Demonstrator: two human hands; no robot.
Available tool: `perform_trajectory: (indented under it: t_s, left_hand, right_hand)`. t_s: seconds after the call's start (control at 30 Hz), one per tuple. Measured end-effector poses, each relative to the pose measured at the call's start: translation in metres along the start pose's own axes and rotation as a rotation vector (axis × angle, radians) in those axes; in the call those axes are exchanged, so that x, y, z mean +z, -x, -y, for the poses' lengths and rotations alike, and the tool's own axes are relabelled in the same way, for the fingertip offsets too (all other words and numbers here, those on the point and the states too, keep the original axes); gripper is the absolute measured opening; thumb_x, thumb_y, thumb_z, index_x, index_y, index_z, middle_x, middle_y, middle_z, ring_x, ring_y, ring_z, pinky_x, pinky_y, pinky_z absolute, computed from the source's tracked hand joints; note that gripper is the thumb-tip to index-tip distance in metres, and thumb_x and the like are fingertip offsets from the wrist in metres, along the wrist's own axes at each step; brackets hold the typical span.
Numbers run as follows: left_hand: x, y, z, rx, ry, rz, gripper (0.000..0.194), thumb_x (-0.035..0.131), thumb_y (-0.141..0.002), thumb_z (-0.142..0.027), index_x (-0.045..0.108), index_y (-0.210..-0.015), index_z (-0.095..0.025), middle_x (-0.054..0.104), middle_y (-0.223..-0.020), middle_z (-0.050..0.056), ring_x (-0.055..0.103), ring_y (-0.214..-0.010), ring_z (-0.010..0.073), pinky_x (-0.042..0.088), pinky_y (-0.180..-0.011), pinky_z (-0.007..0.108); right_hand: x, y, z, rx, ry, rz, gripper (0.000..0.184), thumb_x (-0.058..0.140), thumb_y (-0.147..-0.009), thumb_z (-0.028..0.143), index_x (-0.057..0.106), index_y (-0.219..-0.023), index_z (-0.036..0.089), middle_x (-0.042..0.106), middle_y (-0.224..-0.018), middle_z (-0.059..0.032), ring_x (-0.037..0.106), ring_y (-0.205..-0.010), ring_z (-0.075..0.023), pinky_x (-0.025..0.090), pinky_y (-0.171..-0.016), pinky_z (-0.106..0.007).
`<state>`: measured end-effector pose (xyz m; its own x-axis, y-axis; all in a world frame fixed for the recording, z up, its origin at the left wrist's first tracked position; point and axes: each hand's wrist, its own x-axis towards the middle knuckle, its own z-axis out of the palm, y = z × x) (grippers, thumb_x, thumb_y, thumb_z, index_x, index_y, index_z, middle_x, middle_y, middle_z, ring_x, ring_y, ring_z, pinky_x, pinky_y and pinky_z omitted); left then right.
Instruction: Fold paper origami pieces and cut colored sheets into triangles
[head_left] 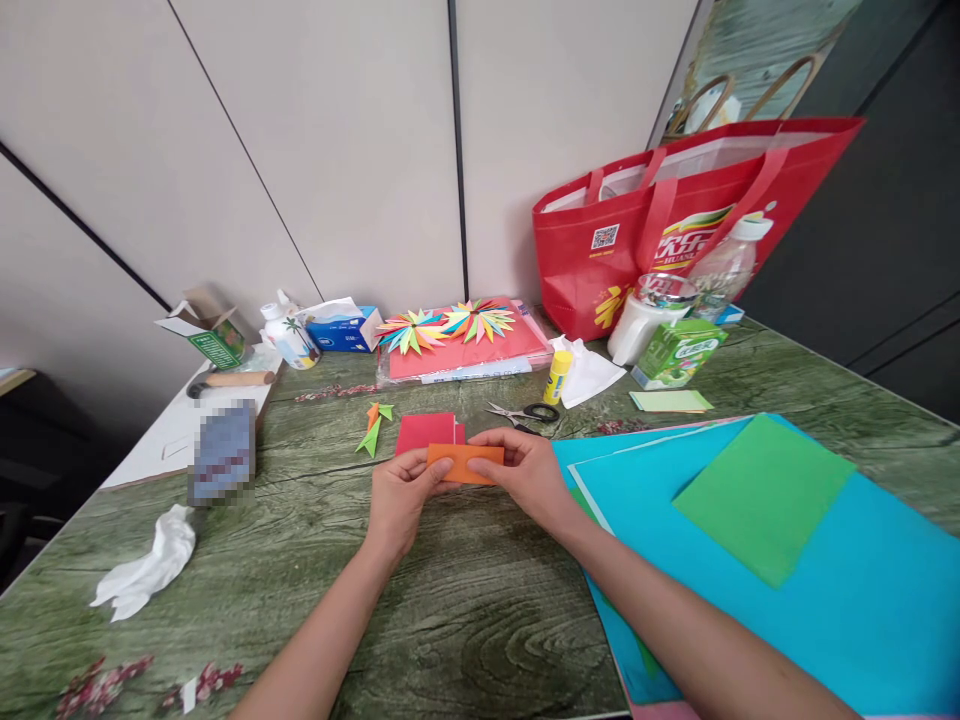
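Two hands (397,497) (531,472) pinch orange paper (463,453); red paper (424,432) partly hidden behind.

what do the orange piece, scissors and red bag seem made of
Orange piece: likely matte paper, thin with crisp edges. Scissors: metal blades, grey sheen; black handles, probably plastic. Red bag: perhaps laminated fabric, slightly glossy with soft-looking straps.

One camera, head-worn, I see, above table (465,640); faces forward and down. Wearer's forearms (330,620) enter from bottom edge, nearest to lens. Left hand (397,495) and right hand (529,475) meet near mid-frame, a little farther. Wide field: wall panels (337,130) across top, red bag (577,265) beyond hands, upper right.
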<state>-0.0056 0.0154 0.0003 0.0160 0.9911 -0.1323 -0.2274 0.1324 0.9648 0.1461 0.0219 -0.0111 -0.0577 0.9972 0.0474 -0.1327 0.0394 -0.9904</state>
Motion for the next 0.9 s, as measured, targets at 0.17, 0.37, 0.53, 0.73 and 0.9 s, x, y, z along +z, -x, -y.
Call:
perform_trajectory:
  t_s: [0.17,0.37,0.53,0.73,0.9]
  left_hand:
    - [-0.0001,-0.0003,0.0000,0.000,-0.005,-0.002,0.024,0.075,-0.057,-0.026,0.069,-0.075,-0.012,0.071,-0.072,0.006,0.064,-0.063,0.0159,0.054,-0.060,0.025]
    - [-0.0010,-0.0004,0.0018,-0.003,0.001,0.007,0.024,0.075,-0.058,-0.027,0.069,-0.076,-0.012,0.070,-0.072,0.005,0.064,-0.064,0.0154,0.054,-0.059,0.024]
    - [-0.0004,0.0006,0.0000,-0.005,0.003,0.001,0.026,0.076,-0.056,-0.028,0.069,-0.076,-0.013,0.071,-0.073,0.005,0.064,-0.063,0.0160,0.054,-0.059,0.025]
    - [-0.0019,-0.0005,-0.0006,0.012,-0.026,-0.008,0.027,0.075,-0.058,-0.030,0.069,-0.078,-0.013,0.071,-0.073,0.006,0.065,-0.063,0.0178,0.054,-0.057,0.026]
    - [-0.0035,-0.0019,0.0027,-0.003,-0.018,-0.038,0.026,0.076,-0.055,-0.031,0.070,-0.072,-0.012,0.070,-0.067,0.007,0.064,-0.059,0.0170,0.053,-0.055,0.025]
  right_hand:
    - [0.0005,0.0002,0.0006,-0.013,0.009,-0.008,0.021,0.069,-0.059,0.022,0.065,-0.079,0.017,0.066,-0.077,-0.0025,0.059,-0.071,-0.0163,0.047,-0.064,-0.028]
    - [-0.0003,0.0003,-0.0003,-0.035,0.041,0.004,0.019,0.068,-0.060,0.022,0.065,-0.079,0.017,0.066,-0.078,-0.0023,0.059,-0.072,-0.0157,0.046,-0.065,-0.027]
    - [-0.0003,0.0001,-0.0004,-0.046,0.061,0.009,0.019,0.067,-0.061,0.024,0.065,-0.079,0.017,0.066,-0.078,-0.0024,0.059,-0.072,-0.0157,0.047,-0.065,-0.027]
    - [0.0004,0.0004,-0.0020,-0.019,0.086,0.026,0.019,0.067,-0.061,0.024,0.064,-0.079,0.017,0.066,-0.079,-0.0026,0.059,-0.072,-0.0166,0.047,-0.064,-0.028]
    - [0.0006,0.0004,-0.0037,-0.017,0.090,0.030,0.020,0.068,-0.060,0.025,0.064,-0.078,0.017,0.066,-0.079,-0.0029,0.059,-0.072,-0.0173,0.047,-0.065,-0.028]
